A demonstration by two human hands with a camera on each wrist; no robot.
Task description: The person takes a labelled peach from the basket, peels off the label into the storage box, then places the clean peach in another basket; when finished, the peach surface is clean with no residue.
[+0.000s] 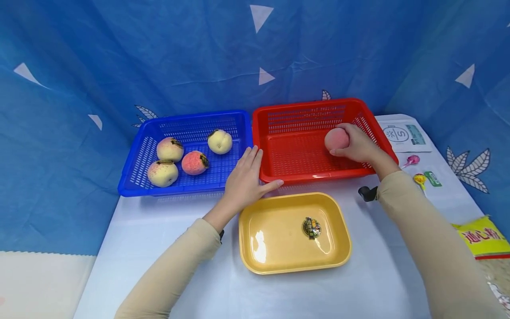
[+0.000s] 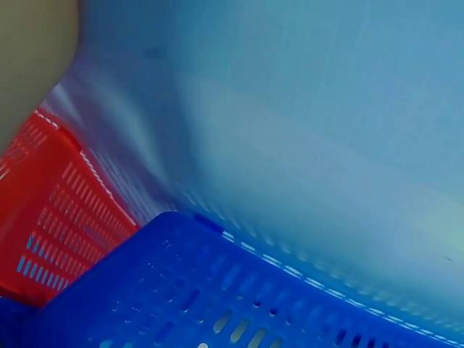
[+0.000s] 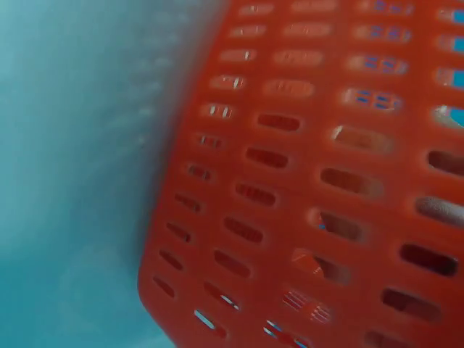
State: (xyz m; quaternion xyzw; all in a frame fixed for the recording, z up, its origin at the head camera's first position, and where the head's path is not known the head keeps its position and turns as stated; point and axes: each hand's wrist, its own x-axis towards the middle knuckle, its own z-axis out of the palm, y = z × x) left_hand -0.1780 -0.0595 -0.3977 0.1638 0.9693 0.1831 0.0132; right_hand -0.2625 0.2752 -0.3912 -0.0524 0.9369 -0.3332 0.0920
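Observation:
My right hand (image 1: 356,144) grips a pink peach (image 1: 336,138) at the right side of the red basket (image 1: 275,177), thumb on its near side and fingers over the top. With fingers extended, my left hand (image 1: 245,179) rests where the red basket meets the blue basket (image 1: 131,193), its thumb along the red one's near edge. Inside the blue basket are several peaches: a pink peach (image 1: 194,162), a pale yellow peach (image 1: 220,141) and blushed ones, including a speckled peach (image 1: 163,173). Slotted basket walls fill much of both wrist views; neither hand shows there.
A yellow tray (image 1: 295,269) with a round sticker lies in front of the red basket. To the right are a white packet (image 1: 402,133), a pink lollipop (image 1: 412,160), a yellow lollipop (image 1: 419,179), a small green packet (image 1: 432,178) and a yellow bag (image 1: 482,237).

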